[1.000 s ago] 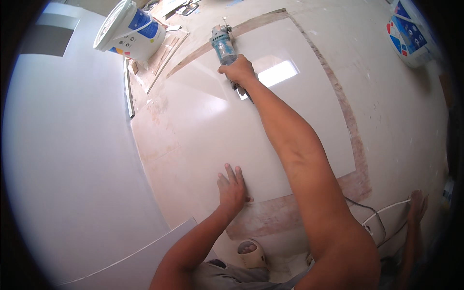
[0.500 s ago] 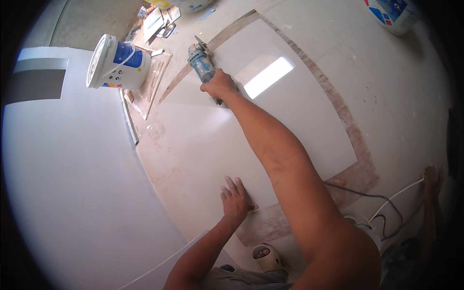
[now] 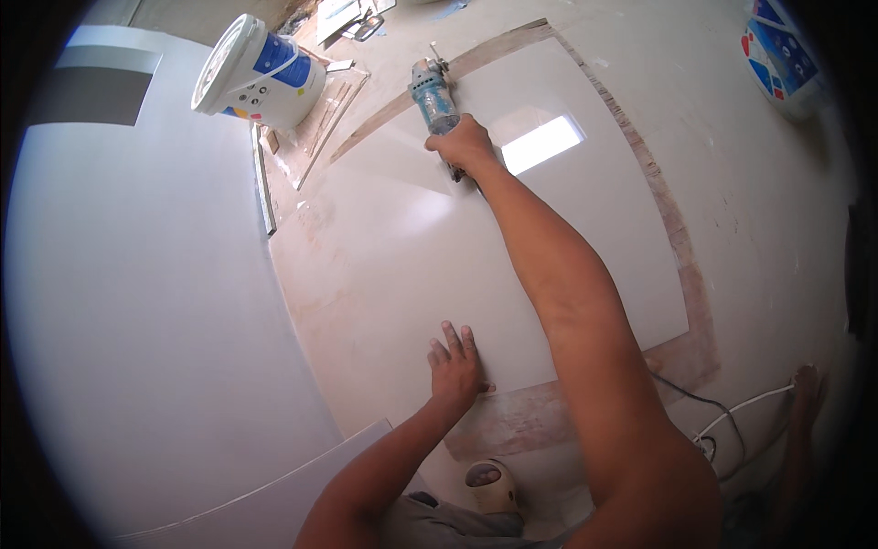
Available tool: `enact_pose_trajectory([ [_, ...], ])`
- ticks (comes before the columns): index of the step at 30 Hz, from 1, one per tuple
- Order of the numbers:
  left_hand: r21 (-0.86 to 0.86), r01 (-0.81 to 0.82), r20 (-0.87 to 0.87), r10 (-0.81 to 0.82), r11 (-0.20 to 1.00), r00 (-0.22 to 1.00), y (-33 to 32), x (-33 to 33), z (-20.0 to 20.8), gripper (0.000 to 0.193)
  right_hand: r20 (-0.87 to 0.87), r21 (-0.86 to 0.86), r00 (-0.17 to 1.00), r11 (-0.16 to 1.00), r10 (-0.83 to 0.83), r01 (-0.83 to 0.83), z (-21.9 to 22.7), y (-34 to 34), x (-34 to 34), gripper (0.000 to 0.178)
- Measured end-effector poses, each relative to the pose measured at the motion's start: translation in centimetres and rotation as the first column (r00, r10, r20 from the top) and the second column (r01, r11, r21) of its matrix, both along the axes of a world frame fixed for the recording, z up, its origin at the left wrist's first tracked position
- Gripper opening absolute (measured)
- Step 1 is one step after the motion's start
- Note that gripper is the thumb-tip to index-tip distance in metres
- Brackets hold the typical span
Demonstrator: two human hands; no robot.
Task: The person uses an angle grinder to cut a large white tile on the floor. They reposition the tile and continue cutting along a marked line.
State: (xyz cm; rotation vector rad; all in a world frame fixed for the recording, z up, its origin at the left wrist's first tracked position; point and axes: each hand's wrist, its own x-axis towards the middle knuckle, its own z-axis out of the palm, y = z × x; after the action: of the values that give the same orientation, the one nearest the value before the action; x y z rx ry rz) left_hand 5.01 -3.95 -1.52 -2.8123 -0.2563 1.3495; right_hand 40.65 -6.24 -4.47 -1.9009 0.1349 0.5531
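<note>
My right hand (image 3: 468, 146) reaches far forward, wrapped around the body of a worn blue-green angle grinder (image 3: 433, 99). The grinder's head points away from me, by the far left edge of a large glossy pale tile (image 3: 384, 274). Its disc shows only as a thin edge, and I cannot tell whether it touches the tile. My left hand (image 3: 455, 368) lies flat on the near part of the tile, fingers spread, holding nothing.
A white lidded bucket (image 3: 297, 96) stands at far left by brownish boards (image 3: 306, 151); another bucket (image 3: 777, 64) is far right. A pale panel (image 3: 165, 302) fills the left. At right, another person's hand (image 3: 807, 384) is at a white cable (image 3: 754, 400) near a dark cord (image 3: 700, 399).
The whole view has shifted, so the grinder and left bucket appear higher and further right. The grinder's head looks slightly turned. Both hands keep the same hold and pose.
</note>
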Motion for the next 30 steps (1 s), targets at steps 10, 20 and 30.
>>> enact_pose_trajectory([
  [10,0.0,0.005,-0.01,-0.005,1.0,1.0,-1.1,0.1,0.5,0.126,0.016,-0.043,1.0,0.999,-0.006,0.007,0.0,-0.5,0.1,0.071],
  [20,-0.014,0.005,0.017,-0.005,1.0,1.0,-0.8,-0.1,0.4,0.124,0.028,-0.013,0.999,1.0,-0.026,0.027,0.4,-0.2,0.1,0.068],
  [30,-0.035,0.029,0.01,-0.028,0.999,1.0,-0.3,0.0,0.4,0.122,-0.003,0.004,1.0,1.0,0.01,-0.01,-0.1,0.0,0.5,0.068],
])
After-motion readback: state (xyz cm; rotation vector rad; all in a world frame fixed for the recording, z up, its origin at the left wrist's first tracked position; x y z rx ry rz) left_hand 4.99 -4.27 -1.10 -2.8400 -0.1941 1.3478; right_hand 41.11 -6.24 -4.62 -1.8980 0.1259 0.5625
